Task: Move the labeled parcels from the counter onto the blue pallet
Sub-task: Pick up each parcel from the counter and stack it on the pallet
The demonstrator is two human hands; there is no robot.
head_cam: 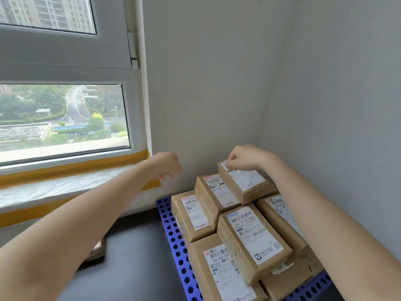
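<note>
**boxguy:** parcels [251, 242] at lower right look like plain matt brown cardboard, some wrapped in shiny clear tape, with white paper labels [256, 235] on top.

**palletnerd:** yep, and the pallet [173, 235] under them is glossy blue plastic full of round holes. Floor [134, 253] at bottom centre looks smooth, dark, matt. The window sill [54, 185] at left has crinkly clear film and yellow tape.

Open floor [134, 257] left of pallet [171, 231] — stacked parcels [249, 233] crowd corner, walls [217, 83] behind and right
</note>
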